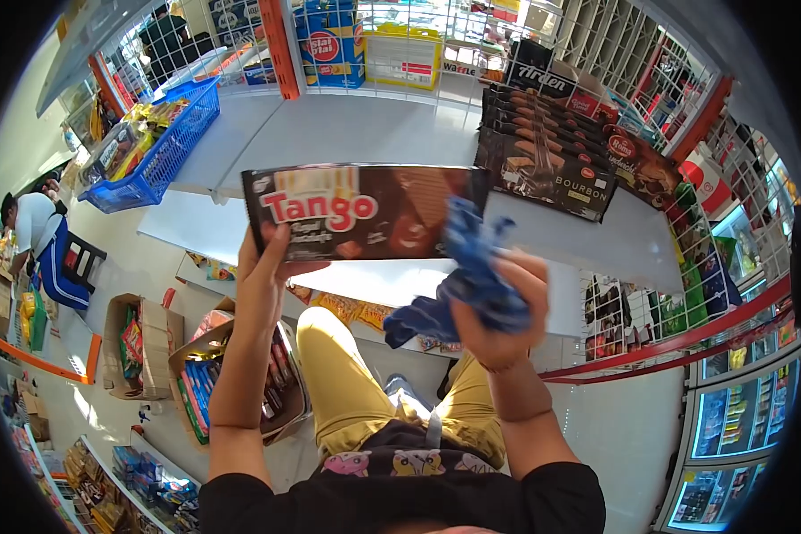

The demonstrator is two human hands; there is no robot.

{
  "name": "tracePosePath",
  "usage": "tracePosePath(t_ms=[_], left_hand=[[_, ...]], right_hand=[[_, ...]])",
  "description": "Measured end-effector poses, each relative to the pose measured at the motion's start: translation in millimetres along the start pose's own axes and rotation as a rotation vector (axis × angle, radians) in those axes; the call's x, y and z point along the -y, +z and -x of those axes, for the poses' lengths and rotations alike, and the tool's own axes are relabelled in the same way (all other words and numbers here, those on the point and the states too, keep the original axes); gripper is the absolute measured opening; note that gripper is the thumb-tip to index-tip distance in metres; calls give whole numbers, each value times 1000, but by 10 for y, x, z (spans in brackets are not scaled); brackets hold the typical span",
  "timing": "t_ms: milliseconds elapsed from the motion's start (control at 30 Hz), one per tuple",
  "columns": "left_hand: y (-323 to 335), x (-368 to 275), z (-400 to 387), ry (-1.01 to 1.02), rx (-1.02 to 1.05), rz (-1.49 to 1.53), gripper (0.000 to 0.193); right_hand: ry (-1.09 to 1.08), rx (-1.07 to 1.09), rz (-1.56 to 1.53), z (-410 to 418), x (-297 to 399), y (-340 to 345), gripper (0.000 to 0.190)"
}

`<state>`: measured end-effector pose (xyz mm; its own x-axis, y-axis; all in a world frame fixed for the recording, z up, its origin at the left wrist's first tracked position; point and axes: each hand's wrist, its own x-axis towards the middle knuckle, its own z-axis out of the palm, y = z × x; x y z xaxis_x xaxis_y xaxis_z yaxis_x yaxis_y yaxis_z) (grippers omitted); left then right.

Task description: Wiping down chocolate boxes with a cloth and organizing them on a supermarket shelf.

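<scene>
A dark brown Tango wafer packet is held level by its left end in my left hand, the thumb on its front. A crumpled blue cloth is bunched in my right hand, and its upper part overlaps the packet's right end; whether it touches the packet is not certain. Behind them lies a white shelf. Several dark Bourbon biscuit packets stand in an overlapping row on its right part, beside a Roma sandwich biscuit packet.
At the shelf's left end a blue plastic basket holds snack packets. Cardboard boxes of packets stand on the floor to the left. A wire grid backs the shelf. Glass-door coolers stand at right; a person sits far left.
</scene>
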<state>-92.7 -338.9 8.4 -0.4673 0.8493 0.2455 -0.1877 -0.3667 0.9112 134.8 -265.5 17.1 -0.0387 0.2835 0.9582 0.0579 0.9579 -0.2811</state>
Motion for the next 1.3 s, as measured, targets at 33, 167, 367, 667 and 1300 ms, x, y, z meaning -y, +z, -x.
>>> tracePosePath(t_ms=[33, 167, 367, 667, 1300], left_hand=[[58, 28, -40, 2, 21, -2, 28], [245, 40, -187, -6, 93, -5, 28], [-83, -8, -716, -43, 188, 82, 30], [-6, 248, -1883, -237, 215, 101, 43], [225, 1165, -3295, 187, 391, -731, 44]], right_hand=[[34, 71, -39, -75, -30, 147, 40], [197, 447, 12, -107, -107, 518, 45], [416, 648, -98, -68, -215, 413, 33], [391, 622, 427, -462, -824, 628, 48], [588, 1137, 788, -788, -1330, 1175, 83]])
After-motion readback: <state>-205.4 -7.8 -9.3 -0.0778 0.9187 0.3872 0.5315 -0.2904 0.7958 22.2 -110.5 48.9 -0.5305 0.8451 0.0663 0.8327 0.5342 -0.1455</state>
